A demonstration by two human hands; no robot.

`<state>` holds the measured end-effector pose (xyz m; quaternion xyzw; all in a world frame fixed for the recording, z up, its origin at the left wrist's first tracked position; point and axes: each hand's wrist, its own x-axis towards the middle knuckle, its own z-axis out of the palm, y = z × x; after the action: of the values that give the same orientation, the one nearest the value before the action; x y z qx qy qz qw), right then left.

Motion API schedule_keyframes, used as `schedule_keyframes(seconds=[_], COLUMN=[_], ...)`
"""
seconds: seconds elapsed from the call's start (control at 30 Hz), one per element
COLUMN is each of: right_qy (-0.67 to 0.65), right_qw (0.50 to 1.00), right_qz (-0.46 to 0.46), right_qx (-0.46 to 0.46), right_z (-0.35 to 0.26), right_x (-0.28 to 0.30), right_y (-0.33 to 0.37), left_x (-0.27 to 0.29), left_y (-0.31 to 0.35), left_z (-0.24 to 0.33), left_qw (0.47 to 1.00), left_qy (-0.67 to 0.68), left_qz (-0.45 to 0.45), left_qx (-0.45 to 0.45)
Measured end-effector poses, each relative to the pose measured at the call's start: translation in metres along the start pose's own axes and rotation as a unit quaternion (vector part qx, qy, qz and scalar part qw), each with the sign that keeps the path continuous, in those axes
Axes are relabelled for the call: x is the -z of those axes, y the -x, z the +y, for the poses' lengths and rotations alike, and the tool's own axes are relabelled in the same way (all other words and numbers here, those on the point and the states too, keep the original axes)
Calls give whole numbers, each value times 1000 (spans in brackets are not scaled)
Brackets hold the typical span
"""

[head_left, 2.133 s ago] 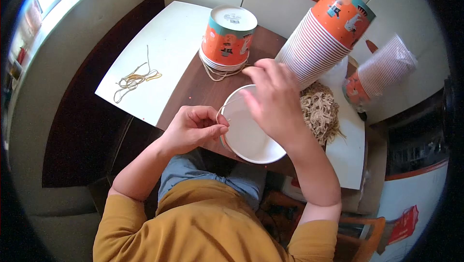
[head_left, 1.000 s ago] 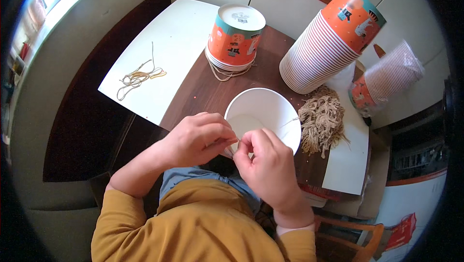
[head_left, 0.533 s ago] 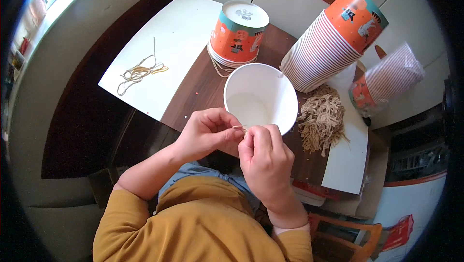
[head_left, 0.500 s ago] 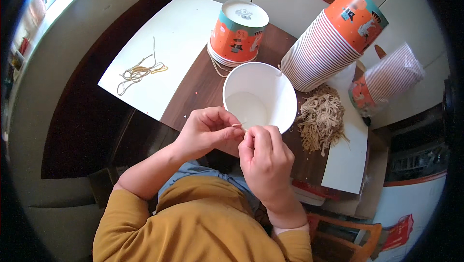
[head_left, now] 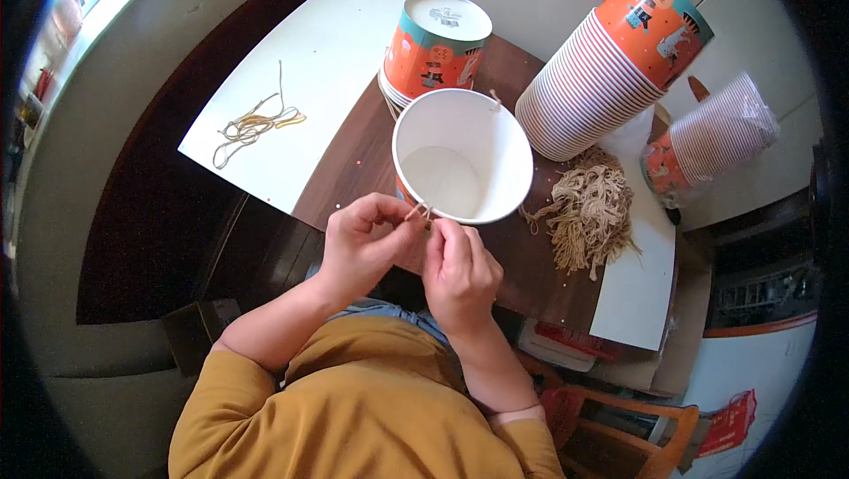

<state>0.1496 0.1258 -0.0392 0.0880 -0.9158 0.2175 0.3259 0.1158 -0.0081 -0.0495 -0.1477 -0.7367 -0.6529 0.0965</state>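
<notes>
A paper bucket [head_left: 497,145], white inside, tilts its open mouth toward me at the table's front edge. At its near rim, my left hand [head_left: 364,242] pinches a thin beige string [head_left: 424,208] between thumb and fingertips. Just right of it, my right hand [head_left: 462,274] is closed, its fingertips pinched on the same string by the rim. A short knot of string [head_left: 495,99] shows at the far rim. The string's exact path between my fingertips is too small to make out.
Behind the bucket stand upside-down orange and teal buckets [head_left: 433,50]. A tall leaning stack of buckets [head_left: 592,81] is at right, with a bundle of beige strings [head_left: 591,214] before it. Plastic-wrapped cups [head_left: 707,138] lie further right. Loose cords [head_left: 255,128] lie at left.
The bucket has moved slightly left and away from me. My right hand has shifted left and down, and my left hand slightly left. The string at the near rim shows more clearly.
</notes>
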Motion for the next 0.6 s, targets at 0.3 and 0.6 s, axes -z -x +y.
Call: schedule_keyframes(seconds=[0.3, 0.6], right_qy=[-344, -713], right_qw=[923, 570], right_qz=[-71, -86], right_qx=[-159, -399], right_z=[3, 3], right_x=[-17, -32], right_y=[-13, -8], left_x=[11, 15], left_y=[-6, -6], left_z=[-12, -12], left_qw=[951, 956], left_qy=[267, 239], left_qz=[-16, -15], left_qx=[154, 167])
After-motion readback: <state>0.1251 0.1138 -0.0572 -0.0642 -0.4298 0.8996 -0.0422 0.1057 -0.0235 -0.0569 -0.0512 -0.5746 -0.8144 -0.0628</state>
